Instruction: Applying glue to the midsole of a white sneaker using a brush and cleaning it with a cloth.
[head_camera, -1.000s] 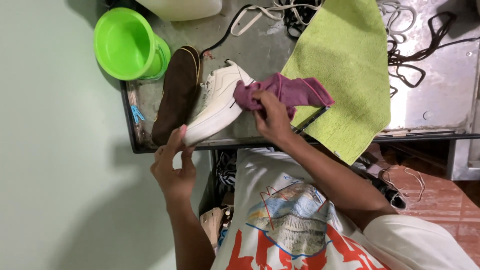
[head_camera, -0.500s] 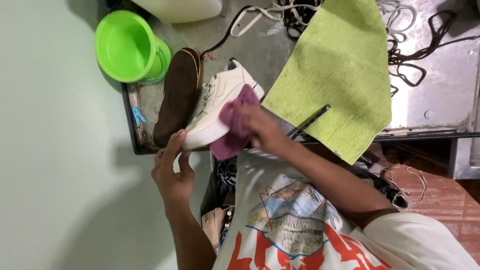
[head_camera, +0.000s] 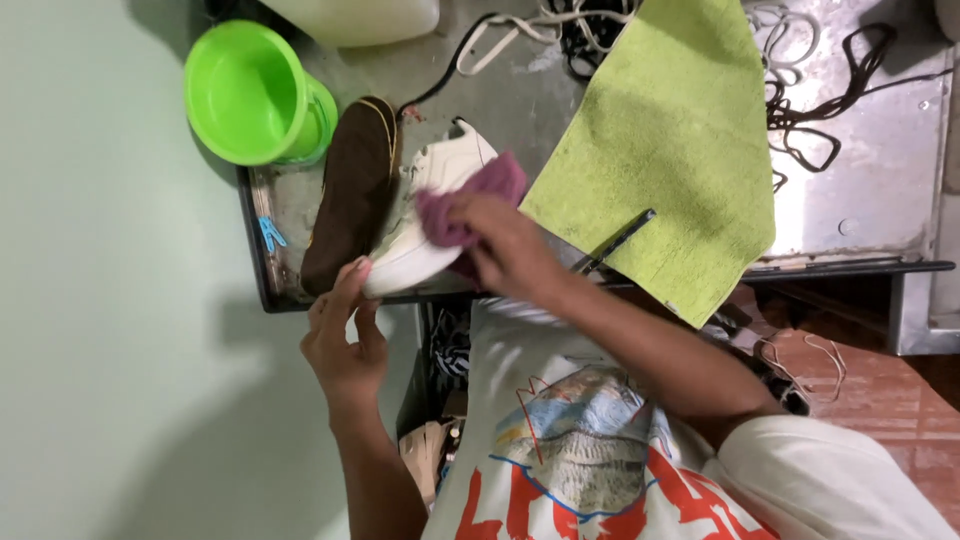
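Metal table (head_camera: 880, 200): purple cloth (head_camera: 470, 205) on white shoe (head_camera: 425, 220)

White shoe (head_camera: 425, 215) side hidden under purple cloth (head_camera: 470, 200); pale container (head_camera: 350, 15) cut by top edge.

shoe (head_camera: 425, 215): white, brown sole | cloth (head_camera: 470, 205): purple-pink | towel (head_camera: 665, 150): lime green, plain | bowl (head_camera: 250, 95): bright green | desk (head_camera: 860, 200): grey metal | laces (head_camera: 830, 110): dark brown | shirt (head_camera: 600, 450): white, red-blue print | wall (head_camera: 100, 300): pale green
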